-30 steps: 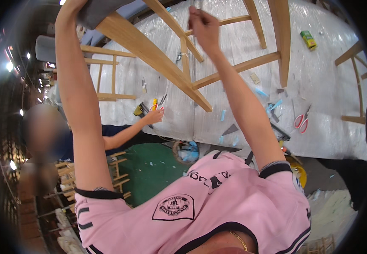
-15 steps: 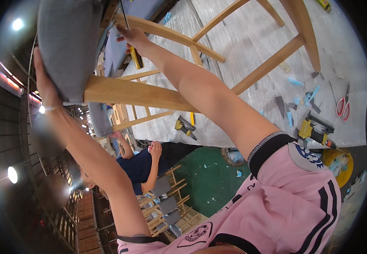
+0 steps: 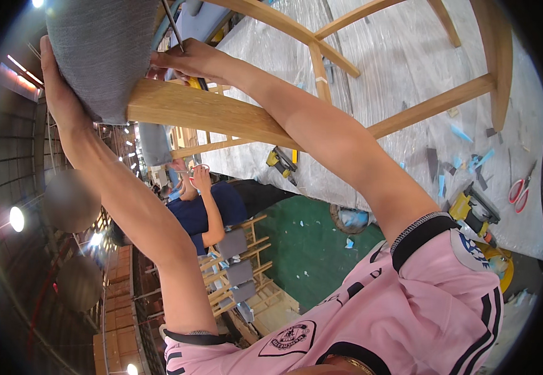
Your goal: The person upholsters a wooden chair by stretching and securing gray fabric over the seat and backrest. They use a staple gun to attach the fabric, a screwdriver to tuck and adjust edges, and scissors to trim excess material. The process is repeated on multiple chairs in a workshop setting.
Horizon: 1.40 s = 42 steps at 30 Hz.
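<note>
A wooden chair with a grey upholstered seat (image 3: 102, 56) lies tipped on the work surface, its light wooden frame (image 3: 202, 112) running under my right forearm. My left hand (image 3: 65, 103) rests along the outer side of the seat, fingers stretched out flat against the fabric. Close to the seat's other side, my right hand (image 3: 190, 61) is closed round a screwdriver with a thin metal shaft (image 3: 172, 26) rising above the hand. Its yellow and black handle (image 3: 195, 82) shows below, partly behind the chair frame. The right fingertips reach the seat's edge; what they touch is hidden.
Plastic film covers the worktable (image 3: 371, 81). On it lie yellow staple guns (image 3: 281, 164) (image 3: 473, 211), red-handled scissors (image 3: 520, 190) and blue and grey scraps. A yellow bucket (image 3: 503, 265) stands by the edge. Beyond, a co-worker in dark blue (image 3: 221, 203) holds red-handled scissors near stacked chairs (image 3: 240, 272).
The right hand has moved down and left, close against the seat edge, with the screwdriver. My left hand stays on the seat, which sits a little higher in view.
</note>
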Each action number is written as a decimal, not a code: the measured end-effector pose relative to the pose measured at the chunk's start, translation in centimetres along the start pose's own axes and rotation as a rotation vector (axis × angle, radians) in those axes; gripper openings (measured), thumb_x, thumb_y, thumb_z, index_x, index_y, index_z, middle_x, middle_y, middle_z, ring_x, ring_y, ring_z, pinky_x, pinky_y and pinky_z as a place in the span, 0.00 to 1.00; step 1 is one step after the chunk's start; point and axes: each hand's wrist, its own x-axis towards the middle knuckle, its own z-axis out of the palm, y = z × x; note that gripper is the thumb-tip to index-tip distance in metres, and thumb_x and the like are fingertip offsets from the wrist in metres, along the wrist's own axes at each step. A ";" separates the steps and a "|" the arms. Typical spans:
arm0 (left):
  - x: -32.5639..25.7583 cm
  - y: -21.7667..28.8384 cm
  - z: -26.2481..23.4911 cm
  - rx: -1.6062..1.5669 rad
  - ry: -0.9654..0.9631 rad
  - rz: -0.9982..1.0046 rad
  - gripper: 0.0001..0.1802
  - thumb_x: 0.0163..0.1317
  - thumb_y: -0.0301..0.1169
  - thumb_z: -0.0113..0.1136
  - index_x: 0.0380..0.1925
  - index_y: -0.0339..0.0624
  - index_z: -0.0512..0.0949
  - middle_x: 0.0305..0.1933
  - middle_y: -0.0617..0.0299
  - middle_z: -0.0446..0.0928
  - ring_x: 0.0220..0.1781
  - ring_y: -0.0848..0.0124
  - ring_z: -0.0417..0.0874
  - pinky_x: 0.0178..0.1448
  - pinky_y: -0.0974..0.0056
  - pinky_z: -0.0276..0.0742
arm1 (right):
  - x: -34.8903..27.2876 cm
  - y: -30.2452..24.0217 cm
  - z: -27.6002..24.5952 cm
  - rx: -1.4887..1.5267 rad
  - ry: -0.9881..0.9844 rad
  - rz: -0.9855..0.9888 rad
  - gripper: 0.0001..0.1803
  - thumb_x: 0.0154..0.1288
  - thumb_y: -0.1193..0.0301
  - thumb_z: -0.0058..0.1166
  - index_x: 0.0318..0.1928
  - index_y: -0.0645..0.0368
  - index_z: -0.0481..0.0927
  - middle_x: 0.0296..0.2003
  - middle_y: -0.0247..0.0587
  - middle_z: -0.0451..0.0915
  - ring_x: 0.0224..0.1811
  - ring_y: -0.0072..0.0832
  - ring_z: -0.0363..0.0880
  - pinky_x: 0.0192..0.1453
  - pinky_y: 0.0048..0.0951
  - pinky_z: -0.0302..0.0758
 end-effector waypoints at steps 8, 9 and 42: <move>-1.0 0.4 -0.6 -0.083 -0.056 -0.120 0.36 0.75 0.58 0.54 0.66 0.38 0.77 0.62 0.60 0.80 0.60 0.69 0.80 0.64 0.65 0.73 | -3.3 -2.6 -2.7 -0.090 -0.025 -0.004 0.15 0.72 0.63 0.62 0.36 0.64 0.86 0.29 0.36 0.84 0.19 0.15 0.70 0.25 0.22 0.69; -1.0 0.3 -0.2 -0.106 -0.095 -0.213 0.37 0.76 0.58 0.53 0.67 0.37 0.76 0.64 0.58 0.79 0.61 0.68 0.80 0.66 0.66 0.72 | -4.7 -3.8 -3.5 -0.168 0.025 0.025 0.17 0.74 0.60 0.60 0.37 0.64 0.86 0.30 0.35 0.85 0.17 0.16 0.68 0.24 0.22 0.67; -4.3 6.5 10.6 0.297 -0.041 1.025 0.15 0.63 0.46 0.71 0.40 0.48 0.90 0.72 0.66 0.74 0.74 0.54 0.65 0.79 0.49 0.52 | -20.3 -16.3 -1.7 -0.491 0.442 -0.064 0.28 0.83 0.45 0.39 0.40 0.57 0.76 0.16 0.25 0.65 0.14 0.13 0.61 0.19 0.20 0.64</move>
